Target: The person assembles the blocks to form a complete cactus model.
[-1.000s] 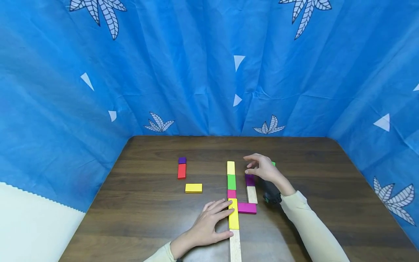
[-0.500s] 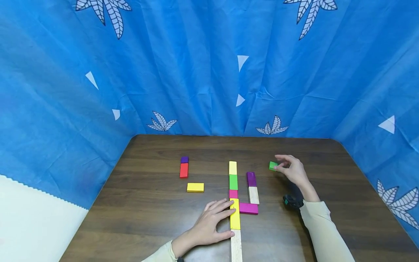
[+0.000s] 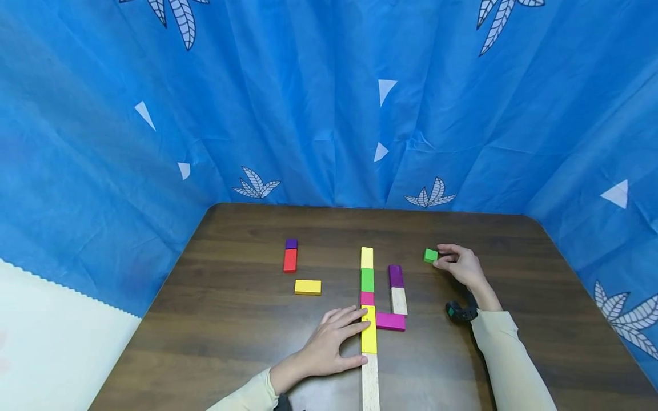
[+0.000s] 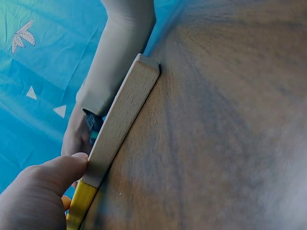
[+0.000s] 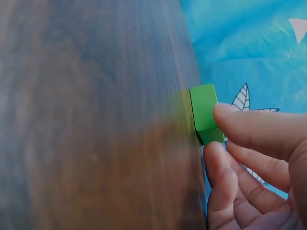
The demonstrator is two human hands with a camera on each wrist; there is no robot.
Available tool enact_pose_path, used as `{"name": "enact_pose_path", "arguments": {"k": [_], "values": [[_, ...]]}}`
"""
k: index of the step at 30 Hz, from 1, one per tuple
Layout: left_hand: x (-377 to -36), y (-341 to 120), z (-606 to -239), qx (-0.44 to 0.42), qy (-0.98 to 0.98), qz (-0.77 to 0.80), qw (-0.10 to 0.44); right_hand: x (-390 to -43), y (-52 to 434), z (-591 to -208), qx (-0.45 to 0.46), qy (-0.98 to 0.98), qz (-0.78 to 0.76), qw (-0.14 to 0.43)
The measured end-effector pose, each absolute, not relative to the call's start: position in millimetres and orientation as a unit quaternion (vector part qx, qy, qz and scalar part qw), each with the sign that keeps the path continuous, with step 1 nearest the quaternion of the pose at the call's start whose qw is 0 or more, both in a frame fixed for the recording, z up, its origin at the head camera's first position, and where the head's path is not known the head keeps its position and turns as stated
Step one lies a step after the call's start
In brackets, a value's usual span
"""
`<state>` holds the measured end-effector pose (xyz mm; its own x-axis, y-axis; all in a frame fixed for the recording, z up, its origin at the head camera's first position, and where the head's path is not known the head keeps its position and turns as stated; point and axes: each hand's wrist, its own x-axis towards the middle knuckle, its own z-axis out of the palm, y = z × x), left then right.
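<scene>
Nearest to us, our left hand (image 3: 329, 342) lies flat on the table (image 3: 231, 319), fingers nearly straight, thumb against the natural wooden bar (image 4: 122, 117) and fingertips touching the long yellow block (image 3: 368, 337). That bar and block run end to end in a line pointing away from us, continued by pink, green and yellow pieces. Farther off to the right, our right hand (image 3: 462, 265) pinches a small green cube (image 3: 430, 256) between thumb and fingers, narrowly spread. The cube sits on the table, well right of the line; it shows no long axis.

Wooden plank (image 3: 370, 389) cut off below
</scene>
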<state>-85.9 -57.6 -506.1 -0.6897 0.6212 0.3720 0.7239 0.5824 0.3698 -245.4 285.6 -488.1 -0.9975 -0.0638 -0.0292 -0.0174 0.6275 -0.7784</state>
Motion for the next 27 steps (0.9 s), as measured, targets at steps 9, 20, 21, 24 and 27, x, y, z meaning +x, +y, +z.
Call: {"name": "enact_pose_path", "arguments": {"k": [9,20,21,24,27], "values": [[-88.5,-59.1,-505.3,-0.382,-0.885,-0.246,0.1,-248.5,283.3,-488.3,-0.013,0.907,-0.419,0.029],[-89.5,-57.7,-504.5,-0.392,-0.881,-0.238,0.119,-248.5,283.6,-487.4,-0.006,0.914,-0.405,0.02],[-89.3,-57.6,-504.5,-0.391,-0.881,-0.238,0.119,-248.3,283.6,-487.1,-0.007,0.914,-0.405,0.02],[-87.7,-57.8,-505.3,-0.389,-0.882,-0.24,0.115,-247.9,283.6,-486.8,-0.005,0.914,-0.406,0.027],[-86.0,-58.4,-506.3,-0.388,-0.882,-0.241,0.114,-247.9,282.5,-486.0,-0.007,0.912,-0.408,0.029]]}}
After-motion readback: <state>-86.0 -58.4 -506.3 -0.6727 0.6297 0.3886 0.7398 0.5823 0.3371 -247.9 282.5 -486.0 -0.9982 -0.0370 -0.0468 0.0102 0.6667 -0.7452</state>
